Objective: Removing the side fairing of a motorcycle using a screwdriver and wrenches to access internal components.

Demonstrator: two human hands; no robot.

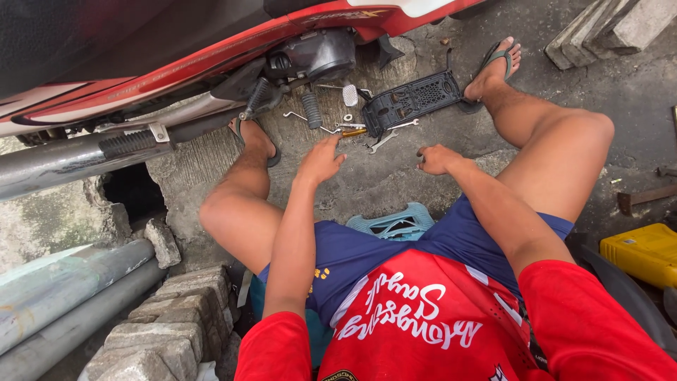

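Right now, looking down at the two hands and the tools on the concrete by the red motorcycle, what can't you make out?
- Head view: left hand reaches toward a brass-tipped tool; contact too small to tell.
- Right hand is curled with its palm hidden; whether it holds anything is unclear.
- Small silver wrenches lie partly under the black ribbed plastic panel; sizes unreadable.
- Yellow plastic case is cut off by the right edge.

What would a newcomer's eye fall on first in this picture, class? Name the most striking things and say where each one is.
First comes the red motorcycle across the top, its exhaust pipe running out to the left. Below it, on the concrete ground between the seated person's legs, lie a black plastic panel and scattered wrenches. The left hand reaches toward those tools with fingers spread, while the right hand hovers loosely curled, holding nothing visible.
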